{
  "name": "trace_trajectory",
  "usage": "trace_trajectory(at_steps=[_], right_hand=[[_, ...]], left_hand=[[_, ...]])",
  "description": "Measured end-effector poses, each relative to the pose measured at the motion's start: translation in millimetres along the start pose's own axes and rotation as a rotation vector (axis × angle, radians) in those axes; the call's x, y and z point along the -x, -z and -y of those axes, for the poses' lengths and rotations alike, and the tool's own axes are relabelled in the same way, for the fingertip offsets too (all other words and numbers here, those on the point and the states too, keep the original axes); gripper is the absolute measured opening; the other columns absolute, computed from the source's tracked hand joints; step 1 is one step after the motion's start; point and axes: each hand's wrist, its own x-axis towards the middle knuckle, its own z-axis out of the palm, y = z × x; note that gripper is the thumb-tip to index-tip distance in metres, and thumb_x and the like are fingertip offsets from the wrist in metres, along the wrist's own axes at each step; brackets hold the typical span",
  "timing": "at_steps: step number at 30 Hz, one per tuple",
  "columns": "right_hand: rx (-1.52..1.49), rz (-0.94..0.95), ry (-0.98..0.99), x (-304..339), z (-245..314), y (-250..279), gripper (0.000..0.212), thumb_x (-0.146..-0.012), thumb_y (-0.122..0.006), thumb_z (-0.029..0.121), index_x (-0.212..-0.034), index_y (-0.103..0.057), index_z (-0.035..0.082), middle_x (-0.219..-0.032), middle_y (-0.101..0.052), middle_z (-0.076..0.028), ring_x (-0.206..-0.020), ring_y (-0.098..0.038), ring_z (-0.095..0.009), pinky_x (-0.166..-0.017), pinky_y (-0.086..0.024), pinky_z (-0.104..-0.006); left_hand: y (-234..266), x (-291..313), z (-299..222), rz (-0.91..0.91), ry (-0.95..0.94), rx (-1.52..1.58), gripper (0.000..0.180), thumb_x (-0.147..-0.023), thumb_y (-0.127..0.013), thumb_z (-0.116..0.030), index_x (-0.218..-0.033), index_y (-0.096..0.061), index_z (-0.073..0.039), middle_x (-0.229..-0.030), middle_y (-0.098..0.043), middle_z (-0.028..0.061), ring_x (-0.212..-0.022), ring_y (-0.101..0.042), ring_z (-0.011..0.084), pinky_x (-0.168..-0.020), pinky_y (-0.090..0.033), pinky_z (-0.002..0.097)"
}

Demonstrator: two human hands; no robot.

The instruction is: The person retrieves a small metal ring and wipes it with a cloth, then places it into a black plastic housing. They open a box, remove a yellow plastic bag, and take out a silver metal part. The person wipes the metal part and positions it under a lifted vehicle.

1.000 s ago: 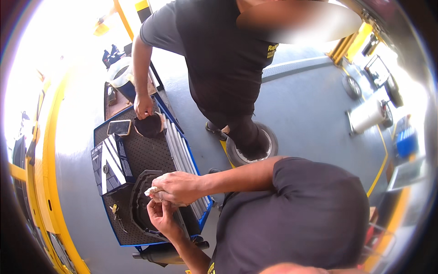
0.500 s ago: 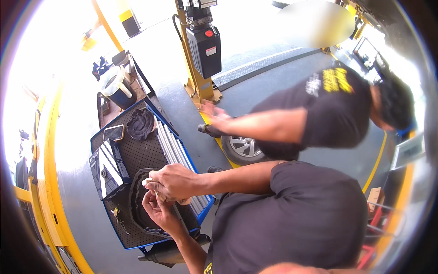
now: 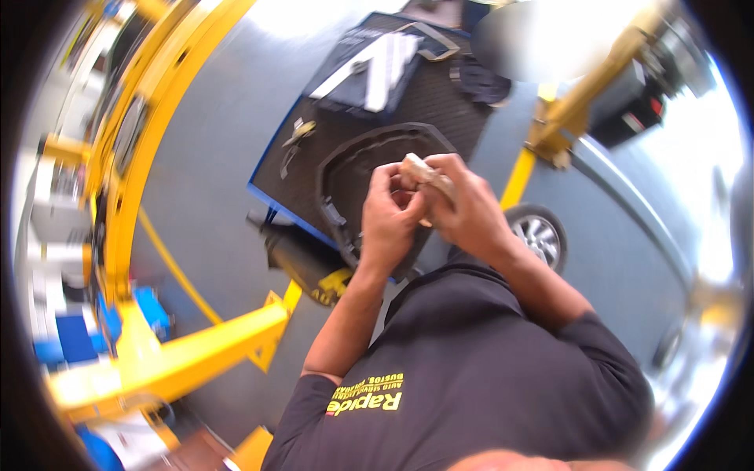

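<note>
My right hand (image 3: 471,208) is closed round a crumpled, stained whitish rag (image 3: 425,171), held in front of my body over the tray's near end. My left hand (image 3: 390,221) has its fingers bent in against the rag; its fingertips are partly hidden. Below both hands, a black pan-shaped part (image 3: 323,188) with a raised, angular rim lies on the blue-edged tray (image 3: 463,141) with a dark mat. My forearms cover its near side.
On the tray are a dark box (image 3: 365,72) with white stripes, a phone (image 3: 434,43), a black cloth (image 3: 481,82) and a small yellow-and-metal item (image 3: 298,132). Yellow lift arms (image 3: 188,353) stand at left, a lift post (image 3: 585,102) and a wheel (image 3: 540,235) at right.
The view has swung round, so the tray now lies ahead and the co-worker is out of sight. My hands stay together on the rag.
</note>
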Motion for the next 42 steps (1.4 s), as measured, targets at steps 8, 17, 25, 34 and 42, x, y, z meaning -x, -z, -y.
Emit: trace_trajectory(at_steps=[8,17,25,34,42], right_hand=[[-0.165,0.319,-0.012,-55,-33,13,0.026,-0.096,-0.068,0.006,-0.121,-0.062,0.000,-0.097,-0.070,-0.017,-0.088,-0.072,-0.029,-0.080,-0.056,-0.0397],[-0.377,0.467,-0.026,-135,-92,53,0.036,-0.101,-0.064,0.016,-0.132,-0.062,-0.002,-0.111,-0.070,-0.014,-0.100,-0.069,-0.021,-0.091,-0.053,-0.0341],[-0.265,0.673,0.160,-164,-103,65,0.014,-0.096,-0.070,0.011,-0.108,-0.068,0.003,-0.091,-0.066,-0.009,-0.078,-0.067,-0.024,-0.072,-0.053,-0.0351],[-0.481,0.554,-0.026,-135,-116,69,0.014,-0.099,-0.067,0.008,-0.111,-0.063,0.002,-0.092,-0.065,-0.008,-0.083,-0.060,-0.013,-0.077,-0.050,-0.0313],[0.024,0.896,0.393,-178,-115,108,0.024,-0.082,-0.074,0.004,-0.104,-0.065,0.000,-0.090,-0.060,-0.015,-0.079,-0.064,-0.038,-0.070,-0.051,-0.0420]], left_hand=[[-4,-11,23,-0.319,0.058,0.268,0.019,-0.101,-0.064,-0.002,-0.117,-0.055,0.003,-0.104,-0.068,0.0119,-0.087,-0.076,0.0210,-0.078,-0.064,0.0315],[-49,-54,-16,-0.447,0.234,0.288,0.019,-0.105,-0.062,-0.014,-0.115,-0.065,0.002,-0.105,-0.072,0.0105,-0.094,-0.075,0.0203,-0.084,-0.063,0.0321],[-86,-62,-16,-0.562,0.113,-0.177,0.016,-0.105,-0.065,-0.013,-0.115,-0.069,-0.002,-0.094,-0.069,0.0030,-0.079,-0.065,0.0073,-0.071,-0.056,0.0233],[-142,-73,29,-0.789,-0.043,0.218,0.020,-0.107,-0.062,-0.015,-0.120,-0.064,0.000,-0.101,-0.072,0.0037,-0.086,-0.070,0.0100,-0.079,-0.061,0.0269],[-102,-65,-11,-0.286,0.037,-0.392,0.017,-0.101,-0.068,-0.011,-0.108,-0.070,0.004,-0.088,-0.073,0.0072,-0.081,-0.065,0.0122,-0.072,-0.053,0.0292]])
